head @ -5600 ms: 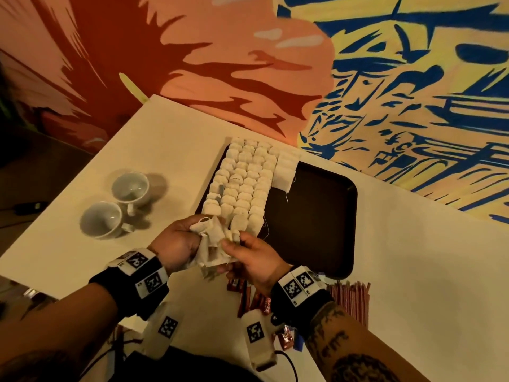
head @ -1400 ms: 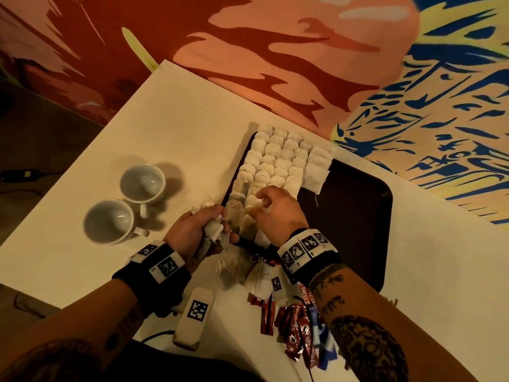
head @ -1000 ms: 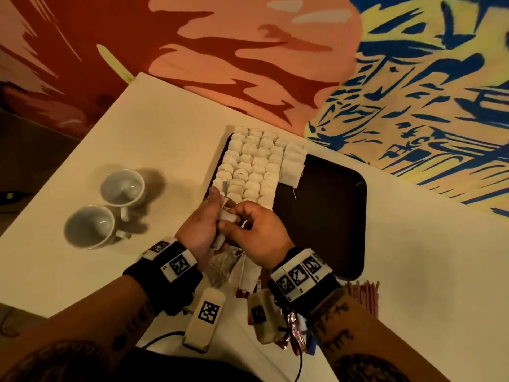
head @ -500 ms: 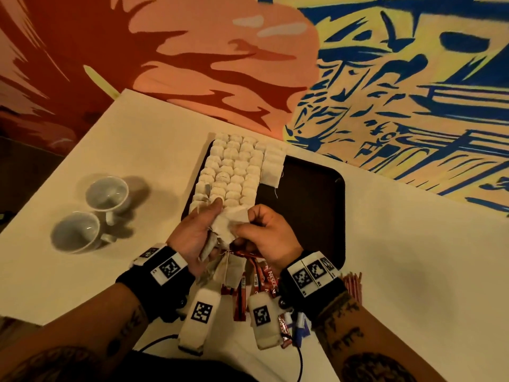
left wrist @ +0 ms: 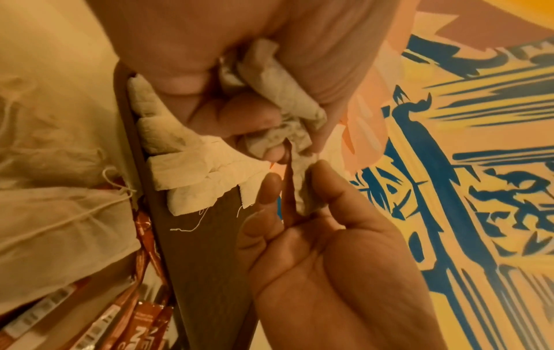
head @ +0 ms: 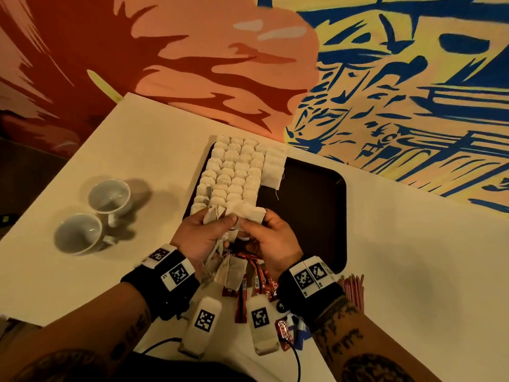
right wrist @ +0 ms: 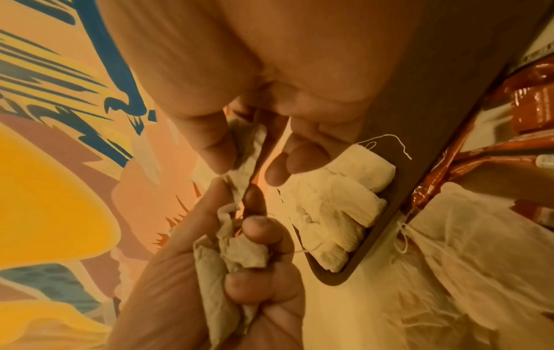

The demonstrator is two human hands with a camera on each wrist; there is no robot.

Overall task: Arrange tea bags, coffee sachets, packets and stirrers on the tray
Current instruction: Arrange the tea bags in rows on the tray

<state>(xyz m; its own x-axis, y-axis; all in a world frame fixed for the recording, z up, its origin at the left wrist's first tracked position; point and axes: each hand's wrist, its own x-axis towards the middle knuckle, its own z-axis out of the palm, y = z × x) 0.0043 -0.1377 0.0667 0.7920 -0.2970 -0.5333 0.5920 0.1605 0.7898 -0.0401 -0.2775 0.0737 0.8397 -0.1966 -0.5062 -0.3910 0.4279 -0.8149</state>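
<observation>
A dark tray (head: 311, 210) lies on the white table, its left part filled with rows of tea bags (head: 237, 172). Just above the tray's near-left corner, my left hand (head: 217, 219) grips a crumpled bunch of tea bags (right wrist: 228, 255). My right hand (head: 248, 224) meets it and pinches one tea bag (head: 252, 213) between thumb and fingers; the same bag (left wrist: 306, 189) shows in the left wrist view. Loose tea bags (head: 231, 274) and red coffee sachets (head: 256, 282) lie on the table under my wrists. Red stirrers (head: 352, 288) lie to the right.
Two white cups (head: 108, 197) (head: 78, 234) stand at the table's left. A painted wall runs right behind the tray. The tray's right half is bare dark surface. Blue packets (head: 303, 337) lie near the table's front edge.
My right hand came back from the rows on the tray to the left hand's bunch and now pinches one tea bag there. Both hands stay together over the tray's near corner.
</observation>
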